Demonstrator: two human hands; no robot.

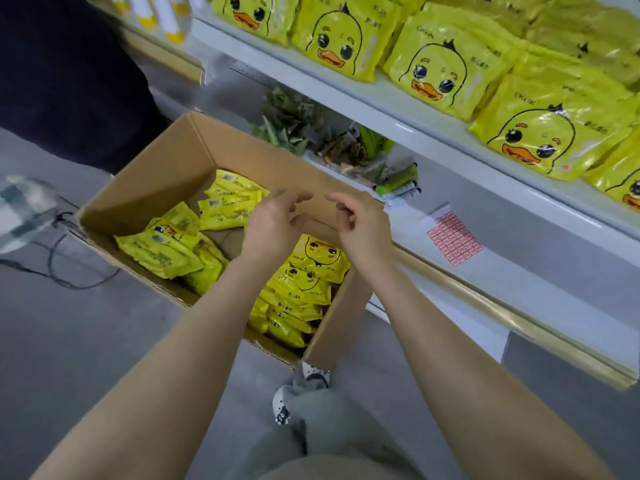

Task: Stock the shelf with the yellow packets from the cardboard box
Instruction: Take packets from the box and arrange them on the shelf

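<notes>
An open cardboard box [152,174] stands on the floor beside the shelf. Inside it lie several yellow duck-face packets [311,271], some stacked at the near right, others loose at the left [162,247] and back. My left hand [273,223] and my right hand [360,226] hover side by side above the box, fingers loosely curled, holding nothing. More yellow duck packets [433,67] lean in rows on the white shelf [381,109] at the upper right.
A lower shelf holds green and brown snack packs [294,123] and a sheet of red labels [453,237]. A person in dark clothing [69,74] stands at the upper left. A black cable [55,268] lies on the grey floor. My shoe [304,382] touches the box's corner.
</notes>
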